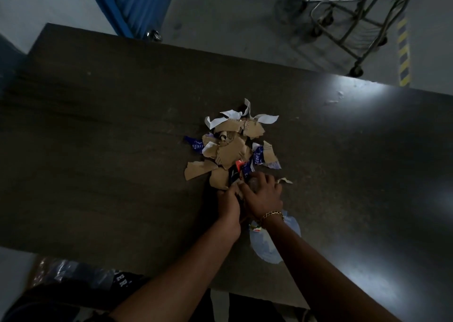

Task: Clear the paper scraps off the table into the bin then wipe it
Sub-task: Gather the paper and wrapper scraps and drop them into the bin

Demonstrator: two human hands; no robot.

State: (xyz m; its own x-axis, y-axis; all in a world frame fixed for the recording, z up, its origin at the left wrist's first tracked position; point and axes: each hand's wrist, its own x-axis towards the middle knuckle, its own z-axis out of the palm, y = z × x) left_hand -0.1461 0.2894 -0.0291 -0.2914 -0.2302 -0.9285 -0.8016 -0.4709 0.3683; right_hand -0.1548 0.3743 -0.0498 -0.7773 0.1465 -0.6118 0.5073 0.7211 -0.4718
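centrally, paper scraps (232, 147) heaped, well off table (98, 125) edges

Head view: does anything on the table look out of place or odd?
One small pale scrap lies apart from the paper scraps pile, just right of the right hand. A pale plastic bag lies on the table beneath that forearm.

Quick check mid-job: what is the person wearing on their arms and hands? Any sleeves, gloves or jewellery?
Both forearms are bare, with no sleeves in view and no gloves. The right hand has a gold-coloured chain bracelet at its wrist. The left hand and its wrist show nothing worn in this dim picture.
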